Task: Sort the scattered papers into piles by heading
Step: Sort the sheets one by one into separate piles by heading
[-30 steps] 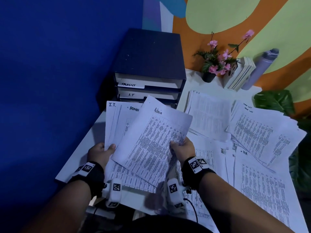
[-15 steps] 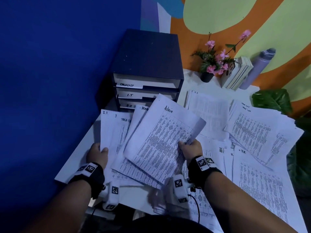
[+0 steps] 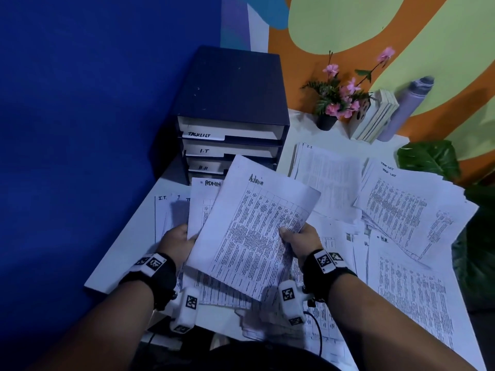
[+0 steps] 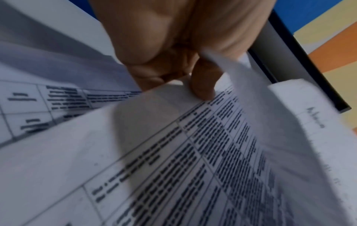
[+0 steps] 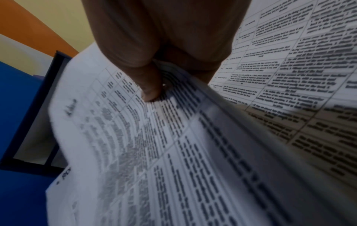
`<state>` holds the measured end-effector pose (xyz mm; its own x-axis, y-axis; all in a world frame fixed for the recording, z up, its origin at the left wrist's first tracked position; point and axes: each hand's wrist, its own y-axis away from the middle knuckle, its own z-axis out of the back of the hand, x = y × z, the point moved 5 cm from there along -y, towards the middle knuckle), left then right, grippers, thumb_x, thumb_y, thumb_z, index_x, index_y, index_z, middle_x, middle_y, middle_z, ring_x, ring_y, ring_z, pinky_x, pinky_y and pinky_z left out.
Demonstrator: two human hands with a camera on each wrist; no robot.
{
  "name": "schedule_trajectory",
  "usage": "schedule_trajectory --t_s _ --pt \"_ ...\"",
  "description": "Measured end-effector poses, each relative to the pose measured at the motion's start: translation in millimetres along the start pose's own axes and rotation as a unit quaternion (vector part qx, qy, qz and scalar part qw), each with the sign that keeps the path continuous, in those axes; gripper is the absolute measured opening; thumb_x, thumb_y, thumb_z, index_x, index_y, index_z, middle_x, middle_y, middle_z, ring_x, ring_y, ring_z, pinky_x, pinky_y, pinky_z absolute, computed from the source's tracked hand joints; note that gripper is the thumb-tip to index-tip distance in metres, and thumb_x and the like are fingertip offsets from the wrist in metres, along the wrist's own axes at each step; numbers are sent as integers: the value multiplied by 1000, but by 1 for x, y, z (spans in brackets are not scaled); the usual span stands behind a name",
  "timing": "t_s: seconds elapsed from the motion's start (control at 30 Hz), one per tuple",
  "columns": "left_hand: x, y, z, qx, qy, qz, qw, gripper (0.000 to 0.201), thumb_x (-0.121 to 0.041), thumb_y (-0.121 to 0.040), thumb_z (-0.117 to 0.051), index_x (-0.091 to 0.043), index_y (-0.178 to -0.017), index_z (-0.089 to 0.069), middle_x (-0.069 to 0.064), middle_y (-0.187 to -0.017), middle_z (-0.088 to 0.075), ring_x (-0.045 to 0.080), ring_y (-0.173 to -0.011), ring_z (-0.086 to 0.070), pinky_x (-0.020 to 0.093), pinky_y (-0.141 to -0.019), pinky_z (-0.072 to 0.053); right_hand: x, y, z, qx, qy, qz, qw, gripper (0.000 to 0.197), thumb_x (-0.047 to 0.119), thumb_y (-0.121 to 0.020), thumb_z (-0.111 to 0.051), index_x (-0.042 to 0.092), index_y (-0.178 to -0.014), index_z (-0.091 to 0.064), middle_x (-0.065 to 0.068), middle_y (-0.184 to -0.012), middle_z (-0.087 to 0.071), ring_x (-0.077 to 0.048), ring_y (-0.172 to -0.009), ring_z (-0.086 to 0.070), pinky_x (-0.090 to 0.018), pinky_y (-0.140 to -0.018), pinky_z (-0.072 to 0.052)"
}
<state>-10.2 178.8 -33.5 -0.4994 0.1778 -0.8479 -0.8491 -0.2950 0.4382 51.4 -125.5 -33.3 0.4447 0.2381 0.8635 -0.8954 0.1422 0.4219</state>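
Note:
My right hand (image 3: 290, 235) grips the right edge of a tilted bundle of printed sheets headed "Admin" (image 3: 251, 231), lifted over the desk. Its thumb (image 5: 150, 85) presses on the top Admin sheet (image 5: 135, 137). My left hand (image 3: 184, 238) pinches the left edge of another sheet headed "ADMIN" (image 3: 205, 202), which lies just under that bundle. In the left wrist view the thumb (image 4: 203, 85) clamps this sheet (image 4: 173, 152). Sheets headed "I.T." (image 3: 163, 210) lie flat at the left under both.
A dark blue drawer organizer (image 3: 233, 103) labelled TASKLIST, I.T and H.R stands behind. On the white desk (image 3: 128, 245) lie an I.T. pile (image 3: 326, 178), a Task List pile (image 3: 396, 204) and an H.R. pile (image 3: 409, 290). A flower pot (image 3: 325, 121), books (image 3: 375, 116) and a bottle (image 3: 407, 108) stand at the back.
My left hand let the I.T. sheets settle on the desk and moved right onto the ADMIN sheet. The right hand's Admin bundle shifted right and further away.

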Motion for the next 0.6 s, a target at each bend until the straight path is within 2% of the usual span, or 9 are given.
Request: schedule_trajectory --t_s 0.07,0.13,0.2,0.27,0.33,0.43,0.5,0.6 --pt "0 -1 3 -25 -11 -3 1000 12 -11 -88 -66 -13 -99 -69 3 -96 -73 25 -95 -68 33 -87 -52 0 -1 4 -5 12 -3 1000 16 13 -85 -70 12 -72 -60 -7 -61 -59 -22 -59 -55 -42 -62 -51" --pt "1 -1 6 -36 12 -1 999 16 -8 -87 -68 -8 -102 -69 7 -96 -72 26 -95 -68 36 -87 -52 0 -2 8 -3 31 -2 1000 17 14 -87 -68 15 -72 -60 -5 -63 -60 -22 -59 -56 -42 -62 -53" --pt "-3 0 10 -44 24 -3 999 18 -8 -86 -69 -6 -103 -68 7 -96 -72 25 -92 -68 34 -85 -51 4 0 10 6 67 2 998 20 15 -90 -65 18 -71 -57 -3 -62 -58 -20 -57 -54 -29 -58 -47" --pt "-5 -1 12 -51 32 -13 998 19 -8 -85 -70 -7 -104 -67 7 -96 -71 24 -91 -67 30 -83 -49 5 2 10 20 73 8 997 24 14 -91 -63 19 -69 -55 0 -59 -56 -17 -54 -51 -24 -55 -43" --pt "-9 0 13 -50 40 -25 998 21 -7 -84 -70 -8 -105 -67 6 -98 -71 22 -91 -67 30 -84 -48 5 3 7 35 46 9 998 19 17 -89 -66 15 -73 -58 0 -59 -57 -19 -56 -52 -29 -59 -46" --pt "-8 -1 10 -56 48 -28 997 19 -11 -82 -74 -11 -100 -69 2 -95 -73 20 -89 -69 31 -84 -52 7 4 4 41 13 6 999 15 23 -89 -68 10 -90 -60 -4 -67 -59 -21 -62 -54 -33 -62 -47" --pt "-5 -4 10 -69 50 -26 996 15 -15 -81 -75 -13 -94 -70 1 -91 -74 20 -87 -69 31 -83 -53 11 5 3 40 -13 11 999 10 17 -90 -67 9 -89 -62 -6 -67 -58 -20 -62 -53 -32 -60 -46" --pt "-3 -6 13 -95 28 -26 995 6 -20 -89 -66 -15 -88 -68 6 -92 -72 27 -90 -67 35 -85 -50 13 7 3 39 -26 19 999 12 10 -89 -65 8 -78 -61 -10 -64 -55 -21 -63 -50 -34 -59 -43"
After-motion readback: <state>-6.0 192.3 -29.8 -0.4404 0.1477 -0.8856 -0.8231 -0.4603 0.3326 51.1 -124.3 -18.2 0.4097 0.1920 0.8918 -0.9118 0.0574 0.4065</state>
